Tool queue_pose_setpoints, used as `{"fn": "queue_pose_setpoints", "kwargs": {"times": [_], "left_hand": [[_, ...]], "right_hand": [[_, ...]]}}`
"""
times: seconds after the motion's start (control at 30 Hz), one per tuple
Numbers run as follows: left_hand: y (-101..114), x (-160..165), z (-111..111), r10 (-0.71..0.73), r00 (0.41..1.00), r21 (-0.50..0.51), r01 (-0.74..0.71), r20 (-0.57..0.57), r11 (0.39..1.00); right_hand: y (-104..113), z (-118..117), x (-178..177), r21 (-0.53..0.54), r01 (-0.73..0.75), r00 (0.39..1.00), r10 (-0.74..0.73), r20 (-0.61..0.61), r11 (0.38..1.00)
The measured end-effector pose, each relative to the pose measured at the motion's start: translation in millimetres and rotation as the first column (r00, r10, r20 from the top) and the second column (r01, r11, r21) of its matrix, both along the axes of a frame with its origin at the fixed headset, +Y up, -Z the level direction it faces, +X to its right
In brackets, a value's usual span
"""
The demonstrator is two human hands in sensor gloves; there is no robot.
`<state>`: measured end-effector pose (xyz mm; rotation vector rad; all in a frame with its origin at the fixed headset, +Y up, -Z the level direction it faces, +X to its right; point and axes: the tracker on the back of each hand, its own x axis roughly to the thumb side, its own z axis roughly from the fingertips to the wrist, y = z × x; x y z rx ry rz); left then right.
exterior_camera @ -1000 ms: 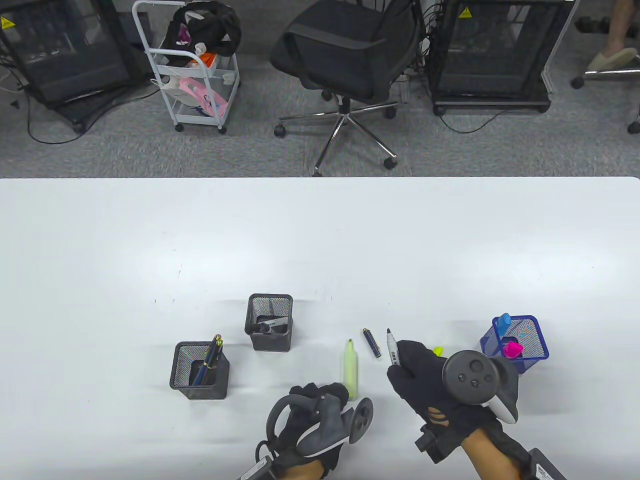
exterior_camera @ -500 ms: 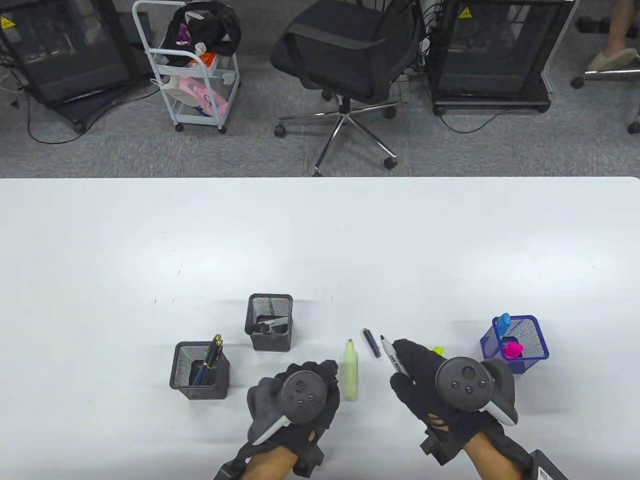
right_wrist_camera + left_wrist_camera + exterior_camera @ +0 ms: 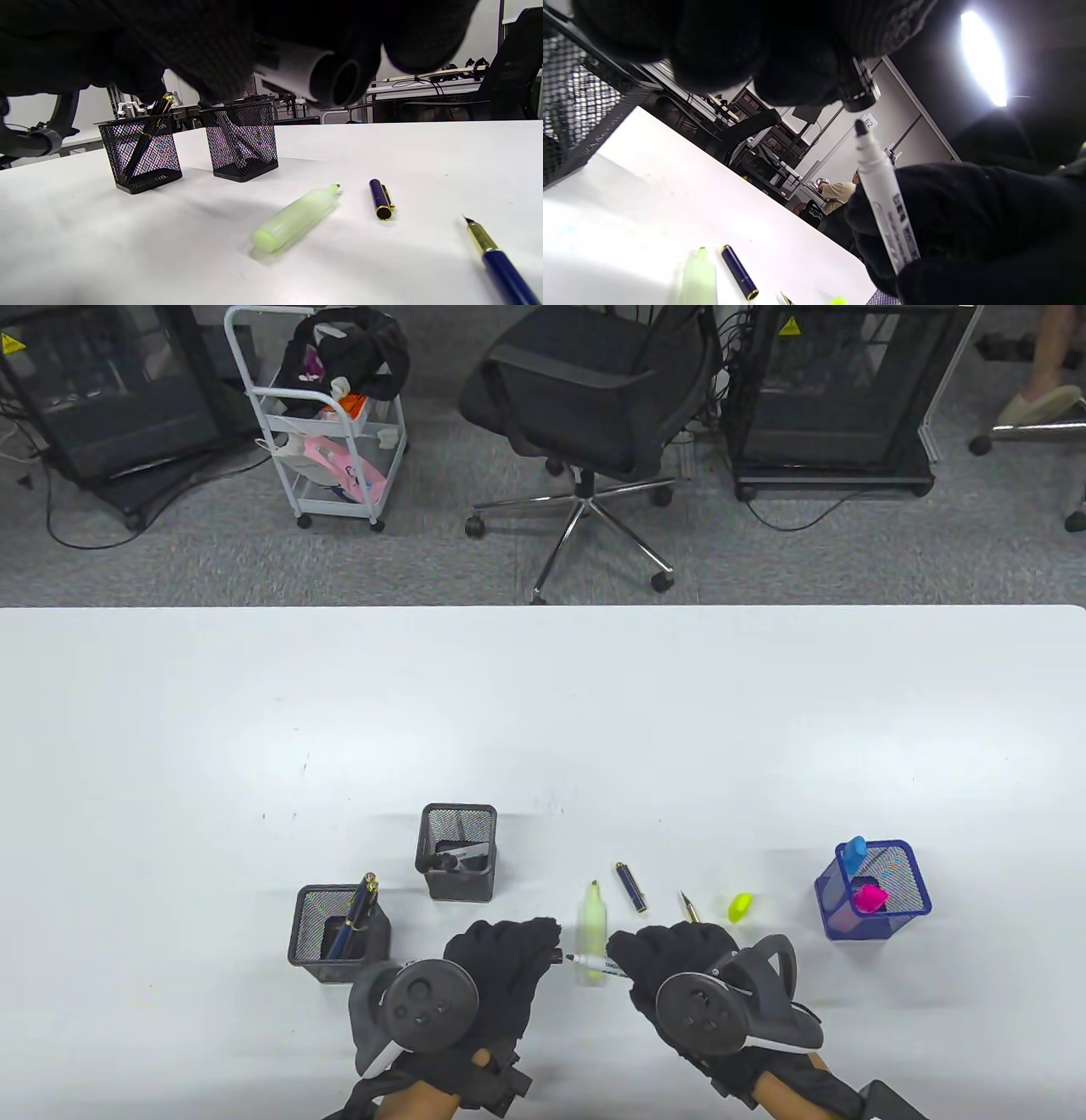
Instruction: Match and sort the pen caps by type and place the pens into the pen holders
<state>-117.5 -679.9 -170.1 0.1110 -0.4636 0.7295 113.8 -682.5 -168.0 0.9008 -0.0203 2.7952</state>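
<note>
Marker (image 3: 594, 964) gripped level by right hand (image 3: 679, 963), facing left hand (image 3: 501, 963).

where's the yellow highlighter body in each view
Table view: the yellow highlighter lies on the table between the two hands, low centre.
Left wrist view: it lies at the bottom edge, left of centre.
Right wrist view: it lies mid-frame, slightly low.
Shared landmark: the navy pen cap with gold trim lies just right of it in all three views.
</note>
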Motion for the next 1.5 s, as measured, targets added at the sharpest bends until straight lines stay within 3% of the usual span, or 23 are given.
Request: {"fn": "queue_pose_setpoints", "kwargs": {"times": [0.23, 0.47, 0.57, 0.63, 0.7, 0.77, 0.83, 0.9, 1.0, 1.07, 1.13, 1.23, 1.3, 1.4, 1.5], "left_hand": [[-5.8, 0.9, -3.3, -0.032, 0.998, -0.049, 0.034, 0.046, 0.998], [0.2, 8.5, 0.9, -0.131, 0.991, 0.023, 0.130, 0.013, 0.991], [-6.7, 7.5, -1.2, 0.096, 0.995, -0.104, -0.095, 0.006, 0.990], [-8.3, 10.2, -1.8, 0.120, 0.993, -0.126, -0.118, 0.007, 0.985], [-7.3, 14.3, 0.1, 0.051, 0.999, -0.093, -0.052, -0.020, 0.994], [-4.1, 16.2, 1.0, 0.058, 0.998, -0.063, -0.059, -0.016, 0.996], [-2.5, 18.5, 4.0, 0.064, 0.998, -0.040, -0.064, 0.003, 0.997], [4.6, 21.7, 7.4, -0.006, 1.000, 0.015, 0.006, -0.025, 1.000], [6.1, 19.4, 7.2, -0.064, 0.998, 0.020, 0.064, -0.022, 0.998], [11.3, 13.6, 7.0, -0.089, 0.996, 0.024, 0.089, -0.027, 0.996], [26.8, 2.7, 6.7, -0.123, 0.990, 0.109, 0.130, -0.073, 0.985], [61.1, -11.9, 0.9, -0.187, 0.963, 0.219, 0.228, -0.192, 0.949], [81.4, -16.2, -6.0, -0.243, 0.931, 0.242, 0.311, -0.273, 0.919], [101.9, -13.1, -22.1, -0.379, 0.840, 0.209, 0.481, -0.389, 0.852], [99.7, -4.6, -41.3, -0.528, 0.713, 0.122, 0.640, -0.461, 0.758]], "right_hand": [[0.0, 2.9, -3.3, 0.036, -0.046, 0.999, 0.047, -0.016, 0.998], [5.4, 8.9, -8.2, 0.140, -0.072, 0.997, 0.076, -0.026, 0.988], [5.5, 7.1, -6.5, 0.056, 0.106, 0.994, -0.104, -0.037, 0.993], [8.8, 7.7, -5.3, 0.135, 0.072, 0.997, -0.067, -0.039, 0.988], [10.5, 9.3, -8.4, 0.107, 0.116, 0.993, -0.114, -0.031, 0.987], [10.2, 7.7, -7.4, 0.130, 0.127, 0.992, -0.123, -0.040, 0.983], [8.2, 6.7, -6.4, 0.071, 0.138, 0.990, -0.136, -0.036, 0.988], [4.2, 5.7, -7.0, 0.097, 0.158, 0.987, -0.156, -0.022, 0.983], [-1.1, 3.3, -8.4, 0.057, 0.150, 0.989, -0.149, -0.023, 0.987], [-1.2, 0.7, -4.0, 0.088, 0.120, 0.993, -0.121, 0.001, 0.989], [1.8, -4.5, 5.2, 0.158, 0.090, 0.993, -0.100, 0.058, 0.983], [5.1, -13.1, 25.3, 0.156, 0.119, 0.983, -0.138, 0.118, 0.981], [6.3, -17.3, 35.9, 0.160, 0.122, 0.978, -0.147, 0.151, 0.980], [7.7, -21.3, 44.8, 0.174, 0.097, 0.976, -0.128, 0.178, 0.980], [7.1, -23.8, 47.8, 0.174, 0.063, 0.977, -0.096, 0.188, 0.983]]}}
